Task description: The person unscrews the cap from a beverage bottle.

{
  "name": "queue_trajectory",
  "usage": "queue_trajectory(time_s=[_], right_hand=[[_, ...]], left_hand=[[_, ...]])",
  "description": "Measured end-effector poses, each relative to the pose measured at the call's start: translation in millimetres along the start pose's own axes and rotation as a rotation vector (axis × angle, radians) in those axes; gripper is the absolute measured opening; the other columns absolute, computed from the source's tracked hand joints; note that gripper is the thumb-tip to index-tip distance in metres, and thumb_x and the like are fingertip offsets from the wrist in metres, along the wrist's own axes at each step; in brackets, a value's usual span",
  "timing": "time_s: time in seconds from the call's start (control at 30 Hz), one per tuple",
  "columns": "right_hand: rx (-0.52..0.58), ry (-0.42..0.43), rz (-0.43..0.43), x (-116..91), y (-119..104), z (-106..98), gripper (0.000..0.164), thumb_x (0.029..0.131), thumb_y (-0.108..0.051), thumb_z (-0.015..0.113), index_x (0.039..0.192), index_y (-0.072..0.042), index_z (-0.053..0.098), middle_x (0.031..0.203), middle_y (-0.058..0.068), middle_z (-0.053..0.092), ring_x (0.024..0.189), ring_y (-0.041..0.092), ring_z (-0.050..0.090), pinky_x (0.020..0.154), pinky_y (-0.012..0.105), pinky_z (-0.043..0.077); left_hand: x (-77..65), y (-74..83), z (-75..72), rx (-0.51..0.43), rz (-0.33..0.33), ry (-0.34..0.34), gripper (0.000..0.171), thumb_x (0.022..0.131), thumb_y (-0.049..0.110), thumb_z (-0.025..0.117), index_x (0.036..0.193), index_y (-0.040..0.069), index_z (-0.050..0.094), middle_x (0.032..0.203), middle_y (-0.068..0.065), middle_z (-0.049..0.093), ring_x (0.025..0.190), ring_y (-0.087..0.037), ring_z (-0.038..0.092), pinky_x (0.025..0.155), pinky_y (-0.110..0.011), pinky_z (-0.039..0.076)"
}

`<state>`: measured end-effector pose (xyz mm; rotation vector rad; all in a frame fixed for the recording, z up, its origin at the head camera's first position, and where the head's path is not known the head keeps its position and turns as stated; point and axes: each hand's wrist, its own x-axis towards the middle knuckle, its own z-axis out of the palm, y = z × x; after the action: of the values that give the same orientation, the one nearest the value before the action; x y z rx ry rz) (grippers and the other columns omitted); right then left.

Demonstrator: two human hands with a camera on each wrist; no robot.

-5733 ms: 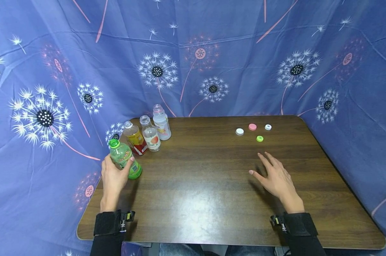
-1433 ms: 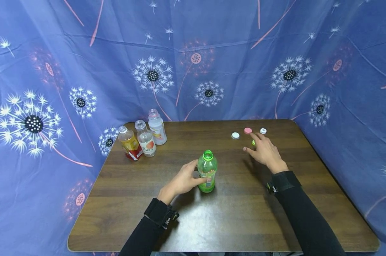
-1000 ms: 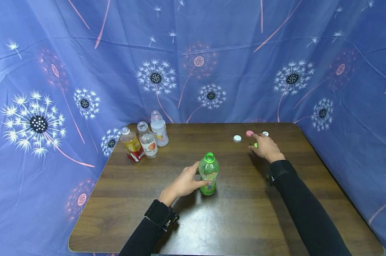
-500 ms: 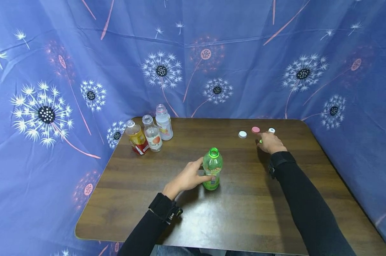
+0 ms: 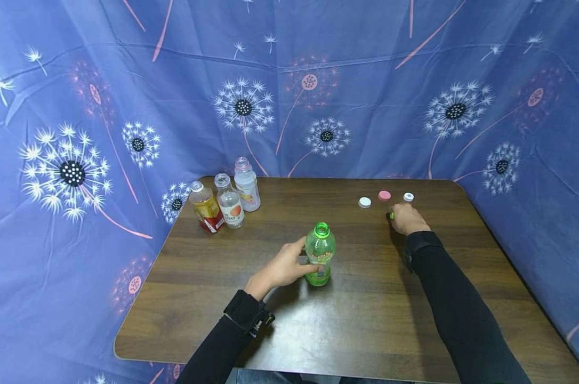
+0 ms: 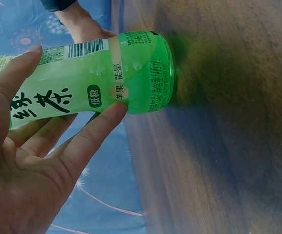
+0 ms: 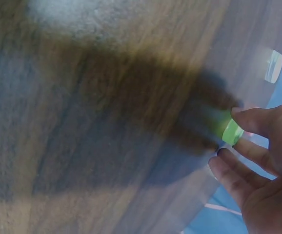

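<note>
A green open-necked bottle (image 5: 320, 255) stands upright near the middle of the wooden table (image 5: 366, 330). My left hand (image 5: 289, 264) grips its body, thumb on one side and fingers on the other. In the left wrist view the green bottle (image 6: 92, 78) shows its label between my thumb and fingers. Far right on the table, my right hand (image 5: 401, 217) pinches a small green cap (image 5: 392, 215). The right wrist view has the green cap (image 7: 232, 131) between thumb and fingertips, at the table surface.
Three more uncapped bottles stand at the table's far left corner: an amber one (image 5: 206, 207), a clear one with a red label (image 5: 229, 201) and a pale one (image 5: 247, 184). A white cap (image 5: 364, 202), a pink cap (image 5: 384, 196) and another white cap (image 5: 408, 197) lie beyond my right hand.
The green bottle went from the far-left group to the table's middle, held by my left hand. My right hand reached out to the caps and closed its fingers on the green one.
</note>
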<state>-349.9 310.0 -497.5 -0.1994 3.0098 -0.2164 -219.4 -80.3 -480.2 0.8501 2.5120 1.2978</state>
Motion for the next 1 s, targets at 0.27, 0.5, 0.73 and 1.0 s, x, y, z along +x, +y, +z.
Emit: queue_trajectory(time_s=[0.27, 0.5, 0.73, 1.0], right_hand=[[-0.001, 0.018, 0.016, -2, -1, 5, 0.041, 0.084, 0.008, 0.055, 0.123, 0.003, 0.067, 0.119, 0.03, 0.067, 0.109, 0.046, 0.066, 0.091, 0.06, 0.053], [0.001, 0.078, -0.035, -5, -9, 1, 0.031, 0.084, 0.004, 0.06, 0.113, 0.002, 0.069, 0.105, 0.025, 0.07, 0.099, 0.042, 0.068, 0.085, 0.059, 0.054], [0.003, 0.156, -0.115, -13, -30, -11, 0.037, 0.088, -0.008, 0.064, 0.124, 0.001, 0.067, 0.117, 0.023, 0.067, 0.104, 0.034, 0.063, 0.09, 0.055, 0.052], [-0.001, 0.264, -0.184, -36, -54, -26, 0.03, 0.085, -0.01, 0.067, 0.113, -0.001, 0.071, 0.108, 0.019, 0.069, 0.099, 0.032, 0.064, 0.087, 0.053, 0.052]], left_hand=[[-0.7, 1.3, 0.2, 0.005, 0.013, -0.004, 0.061, 0.089, 0.035, 0.078, 0.142, 0.023, 0.05, 0.132, 0.004, 0.067, 0.125, -0.02, 0.064, 0.105, -0.035, 0.052], [-0.2, 1.5, -1.1, -0.014, 0.0, -0.01, 0.06, 0.089, 0.036, 0.078, 0.141, 0.024, 0.051, 0.132, 0.003, 0.068, 0.126, -0.02, 0.063, 0.106, -0.036, 0.051], [0.2, -0.2, -1.2, -0.007, 0.005, -0.004, 0.057, 0.089, 0.038, 0.078, 0.138, 0.024, 0.053, 0.13, 0.003, 0.069, 0.124, -0.02, 0.065, 0.105, -0.038, 0.052], [-0.2, 0.0, -0.6, -0.011, 0.003, -0.013, 0.059, 0.089, 0.038, 0.077, 0.14, 0.025, 0.051, 0.132, 0.003, 0.067, 0.125, -0.021, 0.064, 0.105, -0.04, 0.052]])
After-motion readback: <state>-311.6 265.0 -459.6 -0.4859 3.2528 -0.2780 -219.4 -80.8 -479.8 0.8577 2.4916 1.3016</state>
